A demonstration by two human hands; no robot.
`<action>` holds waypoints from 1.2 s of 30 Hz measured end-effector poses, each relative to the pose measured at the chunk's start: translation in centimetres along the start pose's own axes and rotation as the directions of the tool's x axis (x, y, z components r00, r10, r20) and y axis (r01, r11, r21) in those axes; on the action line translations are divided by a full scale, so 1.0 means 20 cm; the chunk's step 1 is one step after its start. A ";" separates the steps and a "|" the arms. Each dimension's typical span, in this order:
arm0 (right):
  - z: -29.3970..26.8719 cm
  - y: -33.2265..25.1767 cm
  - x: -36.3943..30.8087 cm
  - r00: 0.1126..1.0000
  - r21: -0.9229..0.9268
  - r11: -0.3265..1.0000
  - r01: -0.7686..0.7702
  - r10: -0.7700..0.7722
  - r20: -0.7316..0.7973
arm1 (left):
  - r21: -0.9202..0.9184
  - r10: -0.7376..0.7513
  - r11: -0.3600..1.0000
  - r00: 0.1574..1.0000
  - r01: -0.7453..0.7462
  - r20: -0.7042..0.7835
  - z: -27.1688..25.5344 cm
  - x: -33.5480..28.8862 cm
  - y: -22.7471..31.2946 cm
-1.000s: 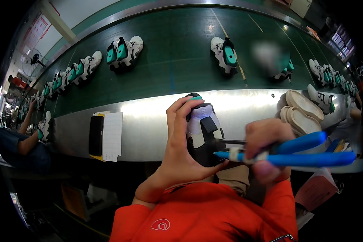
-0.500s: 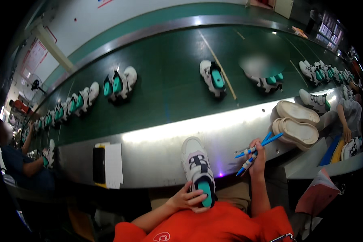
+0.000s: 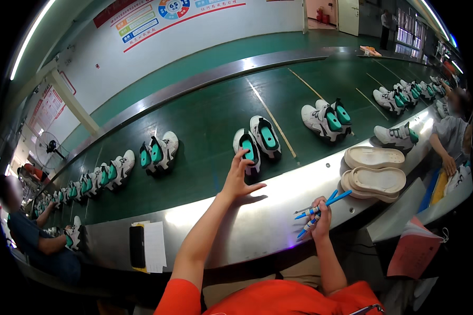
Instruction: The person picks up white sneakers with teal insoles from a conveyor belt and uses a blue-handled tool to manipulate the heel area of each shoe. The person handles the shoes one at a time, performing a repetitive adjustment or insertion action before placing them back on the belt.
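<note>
Left hand (image 3: pixel 240 178) extended over green conveyor belt (image 3: pixel 205 121), fingers spread wide, gripping nothing; fingertips at heel of nearest sneaker (image 3: pixel 247 151). Sneaker white and black with teal insole, sole down on belt, paired with a second sneaker (image 3: pixel 265 136) just beside it. Right hand (image 3: pixel 319 219) resting at steel edge rail (image 3: pixel 257 223), fingers curled closed around blue pens (image 3: pixel 320 206), tips fanned up and to the right. Two cream soles (image 3: pixel 376 168) stacked on rail further right. Versus half a second earlier: sneaker no longer held upright low at the chest in left hand, now set down on belt; left arm stretched forward; right hand with pens roughly unchanged at rail.
</note>
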State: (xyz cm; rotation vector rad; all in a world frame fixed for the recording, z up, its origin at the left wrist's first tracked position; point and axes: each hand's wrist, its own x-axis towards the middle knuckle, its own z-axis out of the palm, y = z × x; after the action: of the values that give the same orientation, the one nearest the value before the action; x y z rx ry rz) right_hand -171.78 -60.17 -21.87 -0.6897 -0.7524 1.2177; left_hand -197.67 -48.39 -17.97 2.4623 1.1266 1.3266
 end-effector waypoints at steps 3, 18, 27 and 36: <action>0.01 -0.02 -0.01 0.999 0.022 0.999 -0.032 0.032 0.002 | -0.066 -0.203 0.977 0.979 0.202 -0.009 0.03 -0.02 0.08; 0.53 -0.26 -0.17 0.771 -0.417 0.902 -0.115 0.346 0.535 | -0.493 -0.425 0.351 0.604 0.797 0.674 -0.25 -0.41 0.88; 0.62 -0.16 -0.13 0.929 -0.299 0.945 -0.132 0.223 0.294 | -0.478 -0.494 0.503 0.693 0.720 0.524 -0.29 -0.43 0.95; 0.65 -0.12 -0.18 0.953 -0.273 0.954 -0.123 0.190 0.235 | -0.655 -0.495 0.219 0.661 0.723 0.564 -0.24 -0.50 0.95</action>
State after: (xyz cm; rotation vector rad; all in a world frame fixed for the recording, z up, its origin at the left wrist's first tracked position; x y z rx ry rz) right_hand -181.56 -63.43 -12.84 -0.8240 -1.1038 1.3876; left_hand -194.06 -69.67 -13.54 1.1376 0.8807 0.9021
